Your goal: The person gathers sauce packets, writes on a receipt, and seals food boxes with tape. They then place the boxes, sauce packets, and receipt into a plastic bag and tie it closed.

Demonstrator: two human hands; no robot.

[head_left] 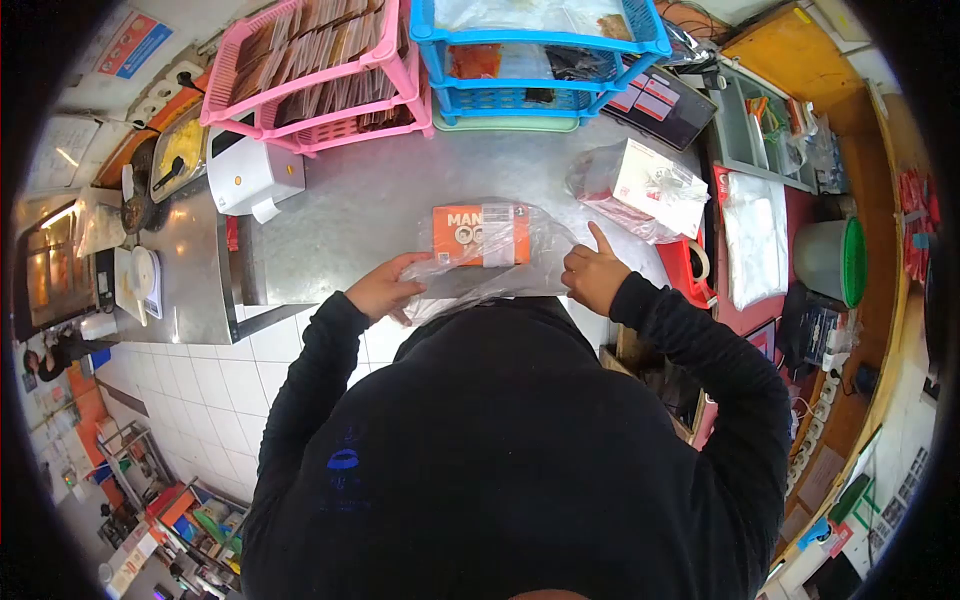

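Note:
An orange box (455,250) with white lettering and a white label lies inside a clear plastic bag (450,285) at the front edge of the metal table. My left hand (385,288) grips the left side of the bag's near edge, thumb and fingers closed over the film. At the opposite side, my right hand (597,275) pinches the plastic while its index finger points up. The bag's mouth spreads between both hands, close in front of my body.
Behind the bag stand a pink rack (350,75) of packets and a blue rack (535,85). A white label printer (245,175) sits at left. To the right are a plastic-wrapped white box (660,190), a red tape dispenser (680,278) and a dark tablet screen (665,110).

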